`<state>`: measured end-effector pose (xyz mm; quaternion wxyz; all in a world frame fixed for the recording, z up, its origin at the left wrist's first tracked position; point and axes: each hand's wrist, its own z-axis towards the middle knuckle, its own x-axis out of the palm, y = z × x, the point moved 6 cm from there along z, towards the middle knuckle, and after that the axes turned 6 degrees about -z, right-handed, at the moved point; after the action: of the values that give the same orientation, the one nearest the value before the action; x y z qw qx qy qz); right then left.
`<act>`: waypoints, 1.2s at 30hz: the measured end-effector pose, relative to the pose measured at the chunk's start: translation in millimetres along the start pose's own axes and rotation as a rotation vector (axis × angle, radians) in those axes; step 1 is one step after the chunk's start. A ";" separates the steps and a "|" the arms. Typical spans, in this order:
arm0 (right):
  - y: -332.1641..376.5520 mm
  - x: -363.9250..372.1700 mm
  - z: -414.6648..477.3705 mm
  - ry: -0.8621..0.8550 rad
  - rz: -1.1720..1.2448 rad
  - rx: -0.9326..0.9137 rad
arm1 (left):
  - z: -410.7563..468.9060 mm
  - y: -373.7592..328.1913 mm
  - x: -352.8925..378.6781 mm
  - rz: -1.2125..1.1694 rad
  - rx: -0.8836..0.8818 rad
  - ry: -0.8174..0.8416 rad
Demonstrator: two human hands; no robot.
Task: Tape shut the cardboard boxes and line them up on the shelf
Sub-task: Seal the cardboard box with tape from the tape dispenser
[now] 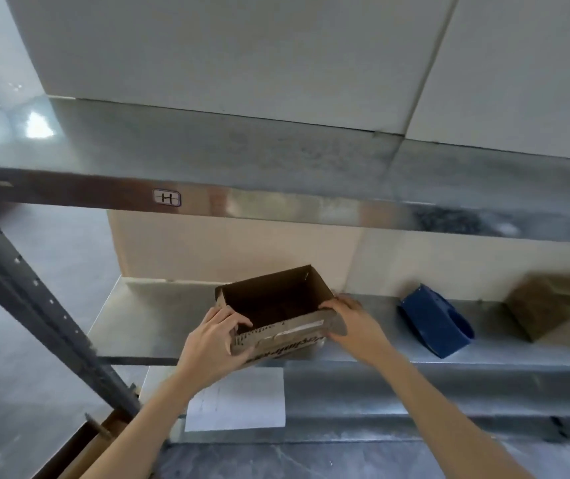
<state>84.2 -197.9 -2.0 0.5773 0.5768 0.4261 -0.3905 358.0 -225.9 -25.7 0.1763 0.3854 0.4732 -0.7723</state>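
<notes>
Open box (273, 299): brown cardboard, top unsealed, dark interior facing up; at the front lip of the middle shelf (145, 323), left of centre. Contents cannot be made out; whether its base rests flat is unclear.
Box near wall: black print, blurred and unreadable; a pale strip, tape or label, cannot tell which.
Left hand (212, 340): grips the near left corner, fingers curled over the rim.
Right hand (352, 323): holds the right end; fingertips hidden behind the box.
Blue item (435, 321): on the same shelf, well to the right; kind not discernible.
Second box (559, 309): far right, blurred, cut off by the frame edge; flaps indistinct.
White sheet (238, 399): on the shelf front below, partly covered by the left forearm.
Tag (167, 197): on the upper beam, marked "H".
Upright post (35, 299): left, dark, perforated.
</notes>
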 end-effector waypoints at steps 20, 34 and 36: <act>-119.4 -39.1 -45.7 -0.064 0.003 -0.052 | 53.0 -94.3 98.4 -0.285 0.017 0.046; -127.5 -40.3 -45.0 0.026 0.061 -0.204 | 47.0 -108.3 103.6 -0.206 -0.100 -0.071; -125.3 -37.8 -43.6 0.042 0.049 -0.220 | 48.6 -108.6 103.9 -0.215 -0.104 -0.065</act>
<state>-48.2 -159.6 -6.9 0.6374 0.5281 0.4643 -0.3150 201.4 -205.2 -27.9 0.1272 0.2976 0.5452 -0.7733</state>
